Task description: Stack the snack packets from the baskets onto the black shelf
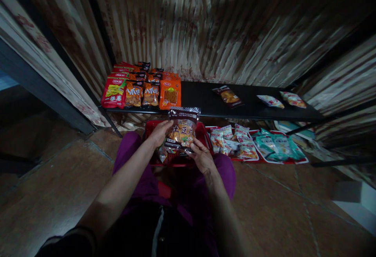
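A brown bag of potato chips (182,128) with a clear front is held upright between my hands, above a red basket (202,133). My left hand (160,133) grips its left edge. Lower down on the right side, my right hand (201,153) pinches the bag near its bottom corner. Inside the basket, a few small packets (162,154) show under the bag, though most of its contents are hidden. Just beyond stands a black shelf (196,96), where a similar brown chip bag (228,96) lies flat.
On the shelf's left stand rows of red bags (114,92) and orange snack bags (170,93). Two small striped packets (270,101) lie toward its right end. Red baskets with white packets (232,141) and green bags (279,147) sit on the floor at right.
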